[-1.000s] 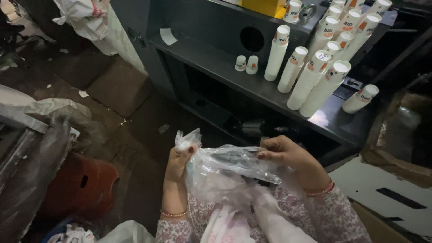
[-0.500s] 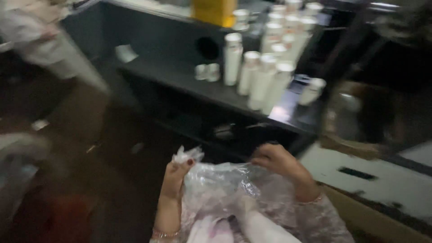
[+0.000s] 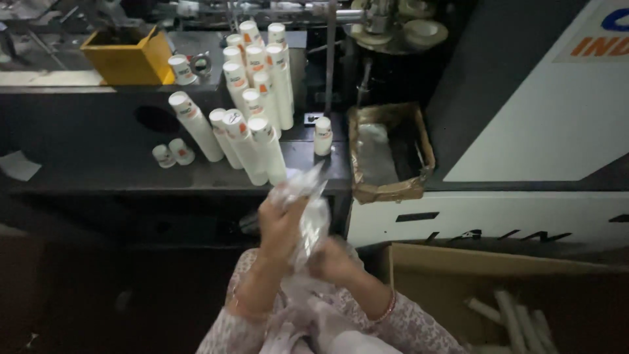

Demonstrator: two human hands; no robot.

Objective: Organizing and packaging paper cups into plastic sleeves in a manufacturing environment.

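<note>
A clear crinkled plastic bag [image 3: 310,208] is gathered upright between my hands, in front of my chest. My left hand [image 3: 280,224] grips its upper part, fingers closed round the bunched film. Lower down, my right hand [image 3: 333,260] holds the bag's bottom part. More pale plastic [image 3: 308,308] lies in my lap under the hands. Just beyond the bag, on a dark shelf [image 3: 118,176], lean several tall stacks of white paper cups [image 3: 252,128].
A yellow bin [image 3: 126,56] sits at the back left. A brown tray lined with plastic [image 3: 390,152] stands right of the cups, beside a white and grey machine housing [image 3: 537,124]. An open cardboard box [image 3: 498,308] with cup stacks is at my lower right.
The view has swung right and up toward the shelf. The bag, spread wide between both hands before, is now bunched upright, with my left hand raised and my right hand lower.
</note>
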